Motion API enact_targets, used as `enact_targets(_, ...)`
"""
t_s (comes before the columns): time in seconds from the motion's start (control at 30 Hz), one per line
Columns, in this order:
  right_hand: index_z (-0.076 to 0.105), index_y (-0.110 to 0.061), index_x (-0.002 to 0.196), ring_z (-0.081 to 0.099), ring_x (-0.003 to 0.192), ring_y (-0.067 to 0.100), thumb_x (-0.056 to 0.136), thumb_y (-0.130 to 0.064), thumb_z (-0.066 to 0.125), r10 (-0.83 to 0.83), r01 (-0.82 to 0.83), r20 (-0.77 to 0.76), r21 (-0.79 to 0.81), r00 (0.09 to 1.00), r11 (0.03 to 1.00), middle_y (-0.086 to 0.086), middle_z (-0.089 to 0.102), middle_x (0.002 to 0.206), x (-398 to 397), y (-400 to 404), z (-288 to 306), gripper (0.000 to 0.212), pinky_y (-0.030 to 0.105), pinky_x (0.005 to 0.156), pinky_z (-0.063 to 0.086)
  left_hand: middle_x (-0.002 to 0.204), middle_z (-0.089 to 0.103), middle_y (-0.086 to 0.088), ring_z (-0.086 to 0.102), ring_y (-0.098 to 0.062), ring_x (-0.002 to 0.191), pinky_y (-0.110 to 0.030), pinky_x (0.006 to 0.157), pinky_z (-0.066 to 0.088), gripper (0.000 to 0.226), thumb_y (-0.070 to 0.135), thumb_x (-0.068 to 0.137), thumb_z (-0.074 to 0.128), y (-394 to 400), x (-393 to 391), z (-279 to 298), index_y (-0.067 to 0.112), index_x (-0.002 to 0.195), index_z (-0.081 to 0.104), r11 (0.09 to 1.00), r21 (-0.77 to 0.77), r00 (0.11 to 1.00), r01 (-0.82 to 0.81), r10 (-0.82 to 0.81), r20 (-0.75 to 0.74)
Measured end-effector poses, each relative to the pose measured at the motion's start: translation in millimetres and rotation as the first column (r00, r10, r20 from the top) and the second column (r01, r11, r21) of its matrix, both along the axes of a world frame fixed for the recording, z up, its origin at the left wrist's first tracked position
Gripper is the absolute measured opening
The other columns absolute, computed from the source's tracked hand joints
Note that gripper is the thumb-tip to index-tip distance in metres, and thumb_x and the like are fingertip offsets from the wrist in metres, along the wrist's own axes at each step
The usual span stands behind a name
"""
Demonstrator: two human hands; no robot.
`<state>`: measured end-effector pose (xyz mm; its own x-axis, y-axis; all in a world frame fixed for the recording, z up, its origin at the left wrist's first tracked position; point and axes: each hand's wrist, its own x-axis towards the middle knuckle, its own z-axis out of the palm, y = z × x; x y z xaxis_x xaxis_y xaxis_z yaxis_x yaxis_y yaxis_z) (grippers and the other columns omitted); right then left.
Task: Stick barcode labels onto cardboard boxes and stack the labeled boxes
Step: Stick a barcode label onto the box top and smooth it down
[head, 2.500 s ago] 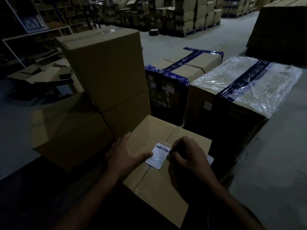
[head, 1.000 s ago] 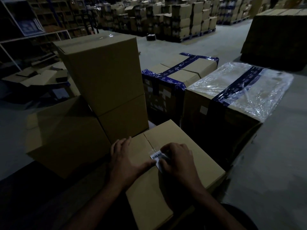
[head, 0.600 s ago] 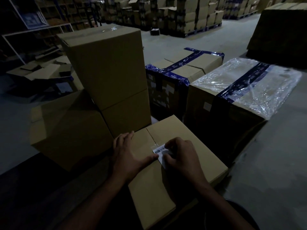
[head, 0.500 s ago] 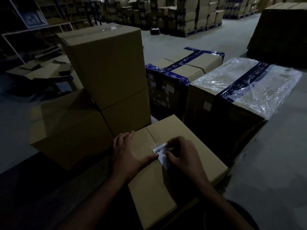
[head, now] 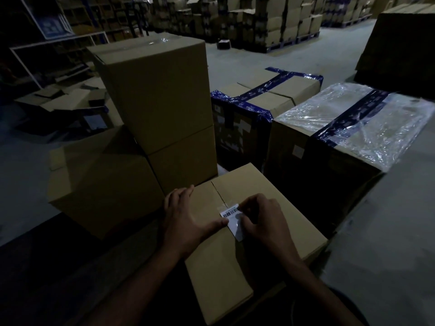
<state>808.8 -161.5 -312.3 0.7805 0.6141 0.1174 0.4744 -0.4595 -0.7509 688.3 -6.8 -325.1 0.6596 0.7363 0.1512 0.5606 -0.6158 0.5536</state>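
White barcode label (head: 231, 220) lies on top of the near plain brown cardboard box (head: 237, 234), over its taped seam. Left hand (head: 186, 222) is spread flat, thumb at the label edge; right hand (head: 263, 220) has curled fingers pressing it. Wrinkles or skew are risked if the box is shifted. Poor light noted.

Dim warehouse, grey concrete floor (head: 294, 55). Far back: rows of stacked cartons on pallets (head: 270, 22). Left: metal shelving (head: 47, 50) w/ a blue sign (head: 53, 27), flattened cardboard scraps (head: 68, 100) on the floor below it. Far right: tall dark wrapped pallet load (head: 400, 48). One small dark item (head: 223, 44) alone on the floor mid-aisle, too small to ID.
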Motion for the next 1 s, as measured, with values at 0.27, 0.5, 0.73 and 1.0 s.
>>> enact_targets(0.27,0.055,-0.014,0.126,0.042,0.108,0.011,0.079,-0.026,0.077,-0.09,0.095,0.099,-0.044,0.991,0.994,0.0,0.059,0.117,-36,-23,-3,0.052,0.024,0.086,0.04,0.149,0.035,0.005,0.022,-0.016,0.14,-0.056,0.118,0.018,0.128,0.103,0.043,0.047,6,4,-1,0.034,0.15,0.03,0.998,0.026,0.995,-0.056,0.058,-0.082)
enact_targets(0.5,0.049,-0.026,0.128,0.046,0.105,0.007,0.074,-0.04,0.077,0.034,-0.031,0.14,-0.023,0.99,0.999,-0.01,0.061,0.112,-7,-12,-1,0.063,0.021,0.081,0.041,0.146,0.035,-0.006,0.028,-0.028,0.14,-0.051,0.122,0.008,0.126,0.099,0.052,0.048,-3,1,6,0.028,0.153,0.023,0.986,0.047,0.974,-0.162,0.167,-0.151)
enact_targets(0.73,0.052,-0.028,0.121,0.049,0.098,0.003,0.071,-0.034,0.082,0.143,-0.142,0.111,-0.017,0.984,0.99,-0.011,0.063,0.105,18,-8,7,0.058,0.01,0.074,0.038,0.149,0.031,-0.007,0.023,-0.026,0.144,-0.053,0.123,0.001,0.142,0.107,0.041,0.027,4,-4,10,0.025,0.156,0.016,0.985,0.14,0.966,-0.104,0.134,-0.222)
enact_targets(1.0,0.057,-0.025,0.114,0.043,0.097,0.006,0.068,-0.033,0.082,-0.064,0.058,0.205,0.036,0.977,0.998,-0.015,0.059,0.097,-6,-22,-6,0.053,0.03,0.081,0.043,0.153,0.036,0.0,0.033,-0.019,0.14,-0.044,0.117,0.018,0.135,0.107,0.045,0.036,4,8,2,0.029,0.155,0.019,0.995,0.102,0.981,-0.016,0.035,-0.193)
